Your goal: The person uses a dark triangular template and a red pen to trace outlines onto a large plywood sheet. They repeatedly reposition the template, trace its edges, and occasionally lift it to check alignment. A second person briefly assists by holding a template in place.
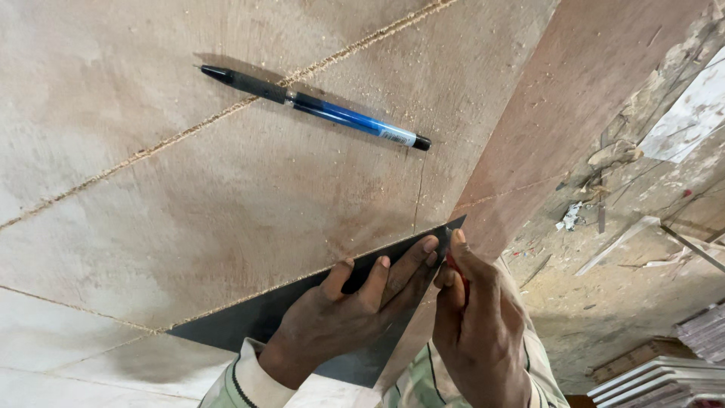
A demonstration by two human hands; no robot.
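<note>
A blue and black pen (317, 108) lies loose in the upper middle of the frame on a plywood board (151, 174), well apart from both hands. Sawdust lines run slantwise across the board. Right of the board's edge, the floor (627, 279) is strewn with wood scraps, and stacked panels (657, 378) sit at the lower right corner.

The board's edge runs from the top centre-right down to the lower middle, passing just between the hands; left of it the board is wide and bare apart from the pen.

A dark metal square (257, 317) lies flat on the board in the lower middle, its tip pointing at the board's edge. The left hand (347, 317) presses on it, fingers spread and flat, fingertips near the tip. The right hand (479, 325), at the edge just beside the tip, has its fingers closed around a red pencil (455, 268), mostly hidden.
</note>
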